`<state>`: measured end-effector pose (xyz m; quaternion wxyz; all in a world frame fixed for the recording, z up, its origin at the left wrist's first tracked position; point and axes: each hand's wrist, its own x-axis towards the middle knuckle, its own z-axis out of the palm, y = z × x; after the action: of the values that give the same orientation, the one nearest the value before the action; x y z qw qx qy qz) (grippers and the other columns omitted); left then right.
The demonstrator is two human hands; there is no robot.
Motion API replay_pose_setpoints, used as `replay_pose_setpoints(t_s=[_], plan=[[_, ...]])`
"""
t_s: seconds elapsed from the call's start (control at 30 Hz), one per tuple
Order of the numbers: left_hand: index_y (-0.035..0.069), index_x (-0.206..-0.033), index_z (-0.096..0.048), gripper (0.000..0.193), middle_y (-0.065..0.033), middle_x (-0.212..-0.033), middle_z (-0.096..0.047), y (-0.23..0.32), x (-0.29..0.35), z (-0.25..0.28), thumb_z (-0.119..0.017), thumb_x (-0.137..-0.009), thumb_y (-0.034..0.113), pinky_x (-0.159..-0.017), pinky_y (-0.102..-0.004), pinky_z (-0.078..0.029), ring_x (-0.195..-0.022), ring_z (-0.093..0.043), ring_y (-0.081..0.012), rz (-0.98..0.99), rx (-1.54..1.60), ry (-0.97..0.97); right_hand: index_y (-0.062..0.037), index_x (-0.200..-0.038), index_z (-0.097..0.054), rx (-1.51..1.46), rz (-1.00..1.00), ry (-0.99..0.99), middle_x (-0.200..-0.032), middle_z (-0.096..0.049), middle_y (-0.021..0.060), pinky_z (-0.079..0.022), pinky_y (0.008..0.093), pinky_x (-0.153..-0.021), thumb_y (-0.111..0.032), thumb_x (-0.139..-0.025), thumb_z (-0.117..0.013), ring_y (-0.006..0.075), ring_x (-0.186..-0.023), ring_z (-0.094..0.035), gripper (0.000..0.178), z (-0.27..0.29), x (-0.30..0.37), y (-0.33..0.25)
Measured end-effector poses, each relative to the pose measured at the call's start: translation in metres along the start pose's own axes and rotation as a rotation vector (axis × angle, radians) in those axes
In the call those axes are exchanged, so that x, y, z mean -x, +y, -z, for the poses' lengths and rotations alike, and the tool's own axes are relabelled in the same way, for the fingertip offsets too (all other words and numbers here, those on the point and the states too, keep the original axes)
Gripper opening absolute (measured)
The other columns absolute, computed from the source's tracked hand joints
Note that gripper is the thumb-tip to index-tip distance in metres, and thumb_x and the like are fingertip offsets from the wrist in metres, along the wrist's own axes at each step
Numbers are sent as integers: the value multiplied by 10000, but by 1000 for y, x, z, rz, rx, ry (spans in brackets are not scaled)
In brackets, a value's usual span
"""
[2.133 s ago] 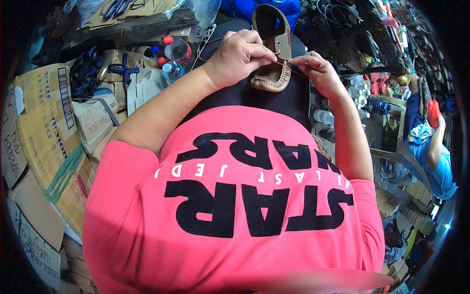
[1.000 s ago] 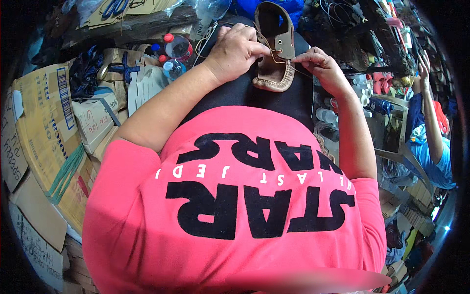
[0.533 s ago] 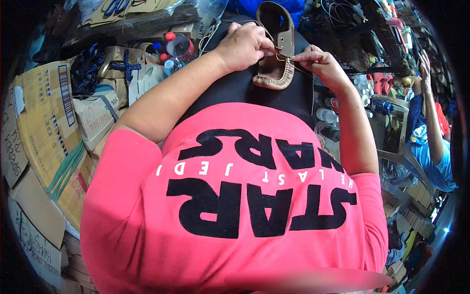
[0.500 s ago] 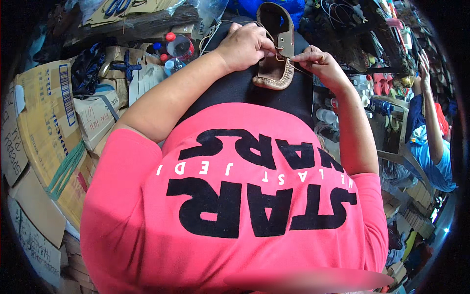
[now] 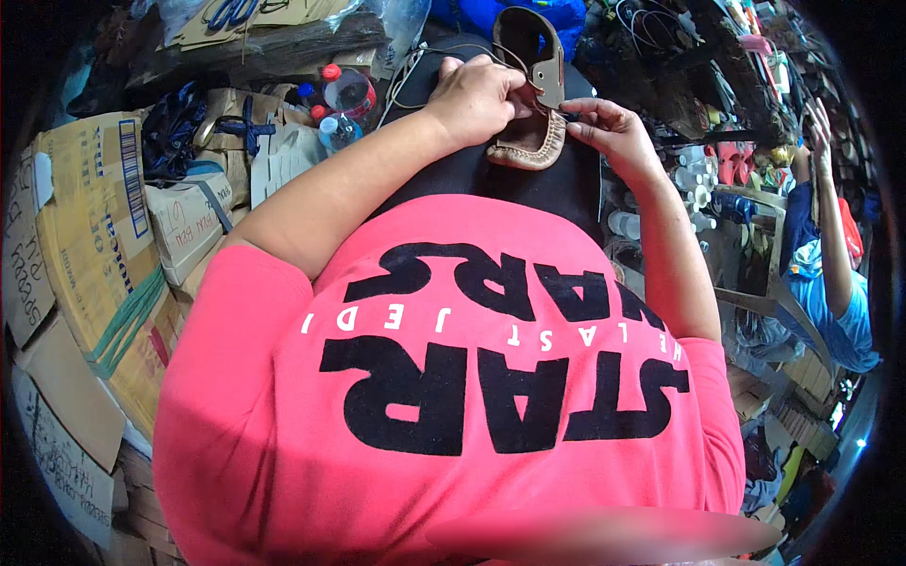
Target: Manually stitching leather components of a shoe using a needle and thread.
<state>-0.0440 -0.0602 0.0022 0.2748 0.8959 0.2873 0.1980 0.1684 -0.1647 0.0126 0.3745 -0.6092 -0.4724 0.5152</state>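
A brown leather sandal (image 5: 534,141) with a stitched rim lies across my dark-trousered lap, its broad strap (image 5: 538,42) arching up and away from me. My left hand (image 5: 477,94) grips the sandal's left side near the strap. My right hand (image 5: 607,130) pinches the sandal's right edge with thumb and forefinger; whether it holds a needle or thread is too small to tell. My pink printed shirt fills the lower half of the view.
Stacked cardboard boxes (image 5: 90,236) stand at my left. Plastic bottles with red caps (image 5: 342,94) sit beside my left forearm. Cluttered shelves of small goods (image 5: 727,160) lie to the right, where another person in a blue shirt (image 5: 835,283) raises an arm.
The sandal has shifted slightly up and away on my lap, and my hands have closed in on its rim. The person at right has raised an arm.
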Motion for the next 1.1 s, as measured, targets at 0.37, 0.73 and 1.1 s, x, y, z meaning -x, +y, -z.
replay_pose_setpoints(t_s=[0.37,0.73,1.1], plan=[[183,-841,-675,125,-12,-843,-666,7,-14,-1,-669,-738,253,-810,-426,-342,-953,-575,-206,16,96,-147,-21,-808,-636,344,-12,51,-814,-606,-14,-413,204,-703,-66,-777,-705,52,-767,-514,87,-19,-6,-17],[136,-823,-642,100,-67,-814,-656,2,-3,11,-553,-792,169,-790,-466,-397,-909,-600,-266,-22,-37,-175,-26,-902,-638,293,223,81,-837,-502,-18,-405,194,-717,-109,-767,-720,55,-814,-494,179,2,11,-12],[115,-947,-657,215,-110,-860,-641,4,-11,10,-556,-852,279,-792,-414,-377,-893,-591,-280,-123,-92,-307,-39,-836,-592,526,316,220,-942,-512,56,-441,278,-709,-126,-807,-662,160,-816,-533,116,39,6,-15]])
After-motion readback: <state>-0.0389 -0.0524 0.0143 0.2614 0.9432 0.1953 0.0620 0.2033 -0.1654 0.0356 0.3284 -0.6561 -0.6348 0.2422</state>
